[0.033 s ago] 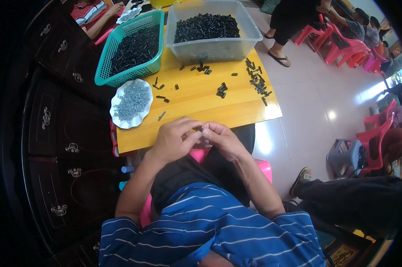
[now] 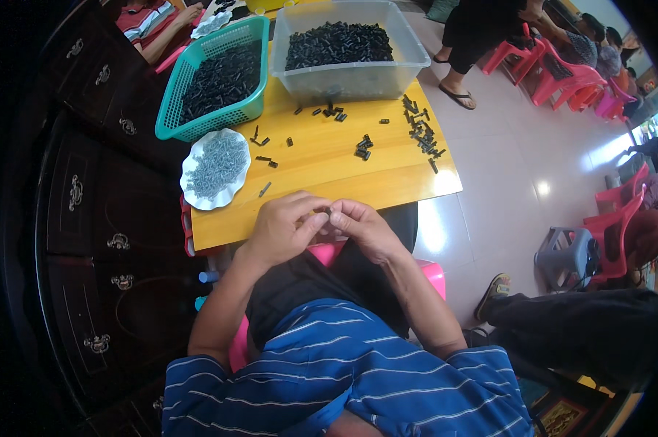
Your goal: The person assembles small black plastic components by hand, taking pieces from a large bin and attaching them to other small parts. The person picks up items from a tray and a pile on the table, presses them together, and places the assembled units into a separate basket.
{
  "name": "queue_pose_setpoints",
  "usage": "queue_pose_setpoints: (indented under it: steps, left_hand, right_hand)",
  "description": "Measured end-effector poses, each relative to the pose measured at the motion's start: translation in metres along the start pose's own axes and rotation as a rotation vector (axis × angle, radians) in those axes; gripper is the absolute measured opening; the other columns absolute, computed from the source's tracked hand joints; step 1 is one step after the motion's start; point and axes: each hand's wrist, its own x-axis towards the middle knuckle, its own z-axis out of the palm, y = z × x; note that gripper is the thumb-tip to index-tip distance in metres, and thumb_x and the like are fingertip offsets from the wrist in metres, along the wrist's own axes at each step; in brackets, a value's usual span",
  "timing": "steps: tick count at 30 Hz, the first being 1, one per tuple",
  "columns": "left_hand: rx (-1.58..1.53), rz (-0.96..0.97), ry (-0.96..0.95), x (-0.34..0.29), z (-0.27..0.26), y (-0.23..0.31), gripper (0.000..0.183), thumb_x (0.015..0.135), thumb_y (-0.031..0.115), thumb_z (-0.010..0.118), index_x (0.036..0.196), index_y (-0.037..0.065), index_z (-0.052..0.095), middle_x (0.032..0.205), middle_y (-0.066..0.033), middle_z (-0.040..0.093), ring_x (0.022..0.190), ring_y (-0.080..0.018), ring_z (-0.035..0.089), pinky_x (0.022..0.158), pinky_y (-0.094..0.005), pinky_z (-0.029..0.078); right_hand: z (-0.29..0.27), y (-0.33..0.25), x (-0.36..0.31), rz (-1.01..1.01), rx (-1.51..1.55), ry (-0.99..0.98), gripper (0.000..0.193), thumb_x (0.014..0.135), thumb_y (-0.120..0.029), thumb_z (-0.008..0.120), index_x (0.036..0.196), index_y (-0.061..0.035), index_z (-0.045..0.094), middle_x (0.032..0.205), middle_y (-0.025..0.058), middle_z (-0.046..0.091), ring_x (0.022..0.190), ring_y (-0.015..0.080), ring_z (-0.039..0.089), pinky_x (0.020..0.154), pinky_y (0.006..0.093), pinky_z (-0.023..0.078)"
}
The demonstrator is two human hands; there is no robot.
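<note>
Just beyond the table's near edge, above my lap, my left hand [image 2: 289,229] and my right hand [image 2: 364,227] meet at the fingertips. Both are closed in a pinch around a small dark part [image 2: 329,212], mostly covered by the fingers, so its exact kind is hidden. On the yellow wooden table [image 2: 314,164], a thin grey pin-like piece [image 2: 265,189] lies nearest my left hand. A white scalloped plate [image 2: 190,195] heaped with small silvery metal pins stands to the left. Small black cylindrical parts [image 2: 363,148] are scattered across the tabletop.
A green slotted basket [image 2: 170,120] and a translucent plastic bin [image 2: 343,86], both full of black parts, stand at the table's far side. More black parts [image 2: 421,133] lie along the right edge. Dark drawers [image 2: 118,211] flank the left; people and pink chairs [image 2: 562,76] are at right.
The thumb and fingers of both hands have shifted slightly around the small dark part, which shows less now. Nothing on the table has moved.
</note>
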Motion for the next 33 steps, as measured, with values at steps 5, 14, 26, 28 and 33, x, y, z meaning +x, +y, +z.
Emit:
queue_pose_setpoints:
  steps: [5,14,26,28,33]
  left_hand:
    - [-0.023,-0.028,-0.066,0.001,-0.007,-0.002,0.013,0.09,0.009,0.069,0.1,0.0,0.07,0.085,-0.0133,0.069,0.071,-0.0266,0.068,0.066,-0.0336,0.053]
    - [0.115,-0.042,-0.142,0.001,-0.005,-0.009,0.021,0.099,0.021,0.058,0.089,0.003,0.058,0.078,-0.02,0.062,0.074,-0.0431,0.063,0.064,-0.0463,0.048]
    - [-0.097,0.007,-0.026,-0.001,0.018,-0.01,0.024,0.106,0.02,0.049,0.091,0.002,0.054,0.075,-0.0179,0.056,0.07,-0.0382,0.06,0.064,-0.0423,0.046]
    - [-0.091,0.015,0.012,-0.001,0.021,-0.012,0.025,0.107,0.021,0.047,0.093,0.002,0.054,0.075,-0.0171,0.057,0.069,-0.0368,0.06,0.064,-0.0412,0.047]
    - [-0.094,-0.087,0.016,-0.003,0.024,-0.016,0.025,0.107,0.023,0.049,0.097,0.001,0.056,0.078,-0.0186,0.061,0.072,-0.0377,0.064,0.065,-0.0417,0.049]
  right_hand:
    - [0.002,0.004,0.002,-0.039,-0.104,0.033,0.016,0.1,-0.022,0.069,0.104,-0.0072,0.065,0.093,-0.0031,0.066,0.082,0.0061,0.058,0.075,0.0232,0.048]
    - [0.018,0.001,0.0,-0.213,-0.546,0.114,0.027,0.106,-0.025,0.058,0.094,-0.0014,0.063,0.078,0.0007,0.061,0.072,0.0092,0.056,0.067,0.0278,0.048]
    - [0.021,0.01,-0.004,-0.297,-0.425,0.168,0.041,0.111,-0.031,0.044,0.079,-0.0066,0.051,0.067,0.0008,0.05,0.059,0.0116,0.048,0.056,0.0271,0.042]
    - [0.02,0.011,-0.001,-0.201,-0.273,0.13,0.039,0.11,-0.032,0.044,0.08,-0.0076,0.05,0.069,0.0002,0.048,0.063,0.0112,0.047,0.058,0.0277,0.041]
    - [0.018,0.008,0.001,-0.049,-0.08,0.093,0.036,0.11,-0.034,0.044,0.087,-0.0084,0.053,0.074,0.0002,0.05,0.069,0.0118,0.049,0.063,0.0283,0.043]
